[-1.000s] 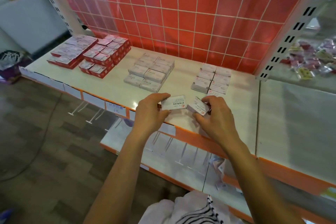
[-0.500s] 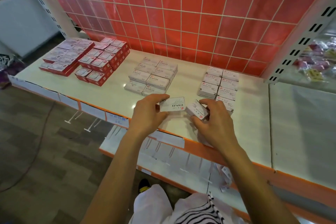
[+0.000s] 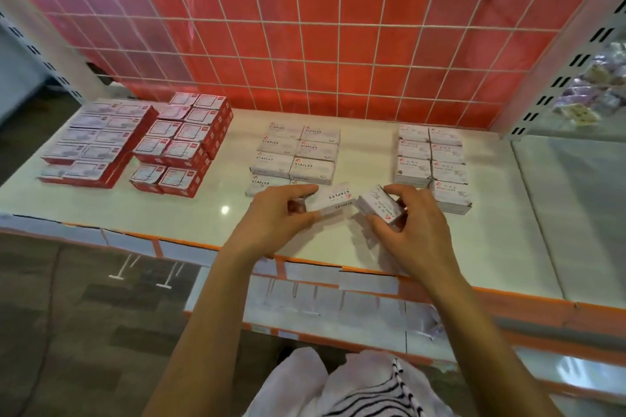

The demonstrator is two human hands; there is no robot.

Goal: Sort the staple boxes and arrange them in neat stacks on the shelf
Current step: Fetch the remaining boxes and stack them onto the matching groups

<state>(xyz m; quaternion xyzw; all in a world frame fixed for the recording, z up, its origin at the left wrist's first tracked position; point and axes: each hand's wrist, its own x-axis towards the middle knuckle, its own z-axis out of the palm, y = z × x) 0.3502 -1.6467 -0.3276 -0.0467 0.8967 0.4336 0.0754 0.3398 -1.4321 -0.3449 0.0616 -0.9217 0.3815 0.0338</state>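
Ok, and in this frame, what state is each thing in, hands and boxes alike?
Left hand: grips white cardboard STAPLES box, closed.
Right hand: grips white cardboard PAPER CLIPS box, closed, tilted.
White STAPLES stack: two columns, mid-shelf.
White PAPER CLIPS stack: two columns, right.
Red-sided cardboard boxes: stacked in groups, left.

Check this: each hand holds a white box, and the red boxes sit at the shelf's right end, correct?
No. The head view shows the red boxes at the left end of the shelf. The left hand holds a white staples box, the right hand a white clips box.
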